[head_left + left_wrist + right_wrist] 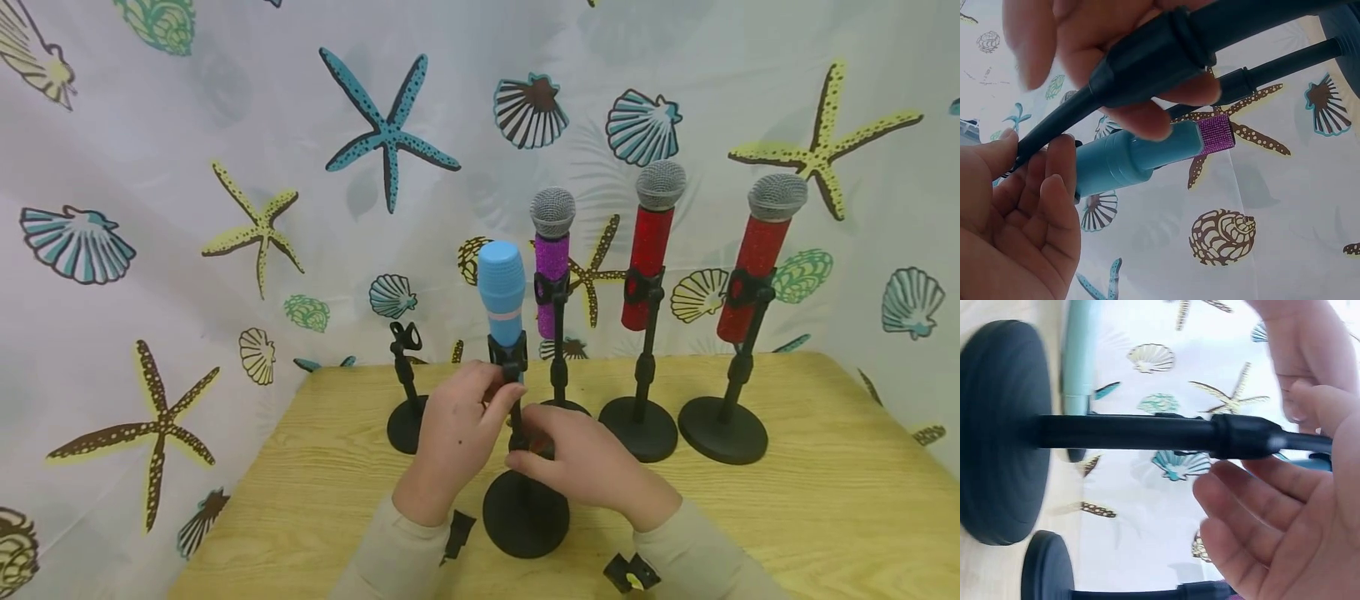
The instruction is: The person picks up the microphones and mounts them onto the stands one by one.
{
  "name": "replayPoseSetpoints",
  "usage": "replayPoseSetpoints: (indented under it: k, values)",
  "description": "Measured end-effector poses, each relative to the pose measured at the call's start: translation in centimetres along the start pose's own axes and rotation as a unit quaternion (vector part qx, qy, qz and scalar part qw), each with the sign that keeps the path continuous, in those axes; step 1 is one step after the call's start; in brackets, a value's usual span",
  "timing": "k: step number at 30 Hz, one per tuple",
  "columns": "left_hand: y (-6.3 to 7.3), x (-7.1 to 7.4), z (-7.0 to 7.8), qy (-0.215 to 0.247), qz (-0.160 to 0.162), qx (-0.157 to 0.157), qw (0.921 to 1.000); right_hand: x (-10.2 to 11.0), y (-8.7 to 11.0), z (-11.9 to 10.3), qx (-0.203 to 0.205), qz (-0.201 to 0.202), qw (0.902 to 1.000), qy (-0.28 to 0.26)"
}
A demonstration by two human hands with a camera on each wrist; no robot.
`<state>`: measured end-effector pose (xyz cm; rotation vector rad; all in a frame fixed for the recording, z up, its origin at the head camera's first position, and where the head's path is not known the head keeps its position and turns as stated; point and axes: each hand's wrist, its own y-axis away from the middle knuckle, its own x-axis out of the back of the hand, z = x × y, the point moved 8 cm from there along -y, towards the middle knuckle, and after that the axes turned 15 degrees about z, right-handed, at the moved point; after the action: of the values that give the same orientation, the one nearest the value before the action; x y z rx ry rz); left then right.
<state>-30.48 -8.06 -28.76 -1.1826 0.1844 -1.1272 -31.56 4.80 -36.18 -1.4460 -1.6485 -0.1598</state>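
A blue microphone (502, 287) sits upright, head up, in the clip of a black desk microphone stand (525, 521). My left hand (460, 429) pinches the thin upper rod of this stand just below the clip, between thumb and fingers. Around the thicker collar (1247, 436) lower on the pole, my right hand (592, 458) is held with its fingers loosely extended behind it. In the right wrist view a gap shows between that thumb and the pole. The round base (1004, 431) stands on the table.
Behind stand a purple microphone (552, 258) and two red microphones (649, 250) (757, 258) on black stands. To the left is a stand with a bare clip (407, 408). Small black pieces (459, 533) (632, 573) lie near my sleeves on the wooden table (300, 500). A patterned curtain (262, 108) hangs behind.
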Motion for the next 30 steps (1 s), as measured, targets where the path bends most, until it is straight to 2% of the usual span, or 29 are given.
replayPoseSetpoints:
  k: [4, 11, 19, 26, 30]
  values:
    - [0.0, 0.0, 0.2, 0.004, 0.009, -0.012, 0.9999, 0.4, -0.1, 0.0, 0.003, -0.008, 0.9997, -0.022]
    - [0.1, 0.1, -0.1, 0.003, 0.015, -0.008, 0.9999, 0.1, -0.3, 0.0, -0.011, 0.015, 0.9997, 0.017]
    - [0.0, 0.1, 0.1, 0.003, 0.015, -0.010, 0.9998, 0.0, -0.2, -0.5, 0.009, 0.013, 0.9997, -0.016]
    - [0.0, 0.0, 0.0, 0.001, 0.020, -0.003, 0.9998, -0.5, -0.4, 0.5, -0.037, 0.048, 0.9981, -0.011]
    - [0.0, 0.0, -0.1, 0.002, 0.020, 0.005, 0.9998, -0.4, -0.4, 0.4, -0.026, 0.053, 0.9983, -0.003]
